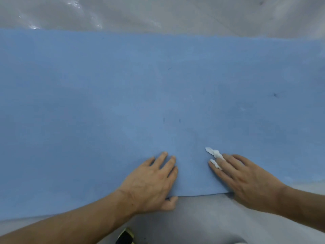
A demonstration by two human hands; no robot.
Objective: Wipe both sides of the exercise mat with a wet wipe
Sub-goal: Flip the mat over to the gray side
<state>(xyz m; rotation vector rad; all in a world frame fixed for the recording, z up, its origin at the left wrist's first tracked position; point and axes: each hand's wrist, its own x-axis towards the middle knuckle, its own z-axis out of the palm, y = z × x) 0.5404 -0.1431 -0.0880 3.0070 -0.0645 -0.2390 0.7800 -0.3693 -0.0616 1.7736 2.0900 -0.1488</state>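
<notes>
Currently logged from my remote station, hands first, then outward.

Item 1, left hand (151, 180): fingers laid nearly straight on top of the exercise mat (158, 85), thumb (169, 203) tucked beneath its near edge (198, 193). I read this as a pinch on the edge.

Item 2, right hand (246, 180): spread flat on the mat just right of the left hand, fingers extended. The wet wipe (213, 153) is held between them, and its twisted white ends poke out on the far side of the fingers. I cannot tell where this thumb sits.

Item 3, exercise mat: blue, spread flat, running off the view to left and right. Its near edge is under both hands and its far edge is well away from them. Handling, in my judgement: light, thin and floppy, with a slightly grippy surface. It will sag and fold rather than lift as a board. The best hold is along the near edge, thumb under and fingers over, with the hands set well apart so it turns over evenly.

Item 4, dark speck (274, 94): on the mat, far right of the hands.

Item 5, grey floor covering (202, 217): beneath the mat, near side.

Item 6, shiny plastic sheet (158, 13): beyond the mat's far edge.

Item 7, black-and-yellow object (125, 235): at the nearest edge of view, unidentified.
</notes>
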